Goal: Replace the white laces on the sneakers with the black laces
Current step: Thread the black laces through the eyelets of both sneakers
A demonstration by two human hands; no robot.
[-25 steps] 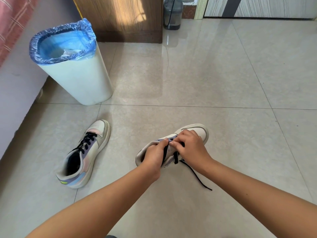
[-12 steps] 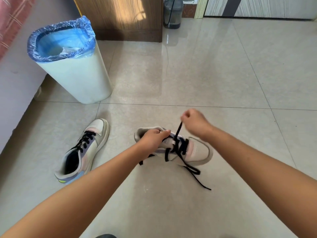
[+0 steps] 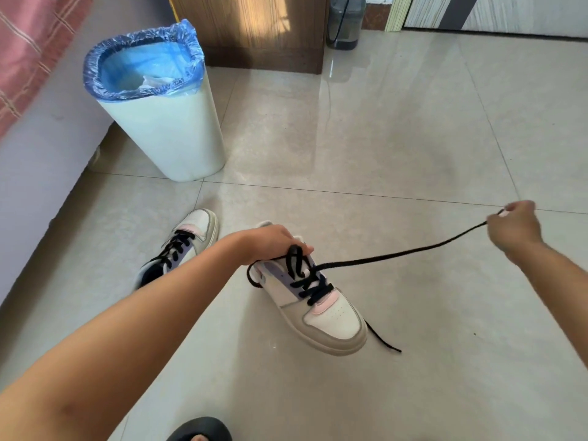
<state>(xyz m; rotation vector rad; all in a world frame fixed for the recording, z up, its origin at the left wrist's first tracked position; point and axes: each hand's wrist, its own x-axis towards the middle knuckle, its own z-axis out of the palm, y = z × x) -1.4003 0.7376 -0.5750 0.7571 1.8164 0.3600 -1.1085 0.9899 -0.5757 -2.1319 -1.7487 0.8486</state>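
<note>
- Black rubber first: nearest the viewer, the toe of a dark slipper (image 3: 199,429) pokes in at the bottom edge, on the pale tiled floor (image 3: 397,138).
- A little farther, the sneaker in hand (image 3: 313,300) is tipped on the tiles with its toe pointing near and right. A black lace (image 3: 391,256) already crosses its eyelets, and no white lace shows on it.
- The left hand (image 3: 272,243) grips the sneaker at the collar, fingers curled over the top of the tongue.
- One loose end of the lace trails on the floor just beyond the toe; another loops by the heel.
- Out to the right, the right hand (image 3: 514,226) pinches the other end of the lace, fingers closed on it, with the lace stretched nearly taut from the upper eyelets.
- To the left, the second sneaker (image 3: 183,246) lies on the floor, partly behind the left forearm, black laces already crossed on it.
- By my reckoning the job is close to done: only snugging and perhaps the last eyelets or tying remain on this shoe.
- Farthest back, a white bin (image 3: 162,122) with a blue liner; something pale lies inside, though I cannot tell what.
</note>
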